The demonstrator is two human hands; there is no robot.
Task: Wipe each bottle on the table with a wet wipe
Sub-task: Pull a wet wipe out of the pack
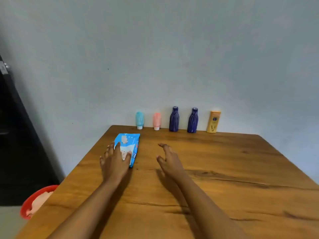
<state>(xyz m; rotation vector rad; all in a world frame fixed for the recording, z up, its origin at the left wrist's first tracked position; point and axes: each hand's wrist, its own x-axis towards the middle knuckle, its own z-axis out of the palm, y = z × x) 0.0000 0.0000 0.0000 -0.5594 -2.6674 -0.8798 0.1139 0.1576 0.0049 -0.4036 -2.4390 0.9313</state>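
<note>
Bare forearms [89, 204] reach in from the bottom edge of the frame and run up across a wooden counter [233, 178] with dark grain lines.

The left hand [114, 161], just left of the frame's centre, is flat, with its fingers straight and spread. It lies over the near end of a blue wet-wipe pack [129, 143], and its thumb crosses the pack's printed face. Whether the palm presses down or only hovers just above the pack cannot be told.

The right hand [170, 161] is to the right of the pack and apart from it. It is open and holds nothing. Its fingers are loosely extended and point toward the upper left, and a shadow lies on the wood beneath it.

The pack lies flat near the left edge of the counter, its long side running toward the back.

Five containers stand upright in a row along the far edge of the counter, against a pale grey-blue wall [155, 49]. From left to right they are:
- a teal tube [139, 119] standing on its white cap
- a pink tube [156, 120], also cap-down
- a first dark blue bottle [174, 120]
- a second dark blue bottle [193, 121]
- a yellow bottle [213, 122]

Neither hand touches any of them.

At the lower left of the frame, beside the counter's edge, part of a red tub [32, 198] shows with something pale inside. Above it, along the left side, stands a dark panel [17, 135].
</note>
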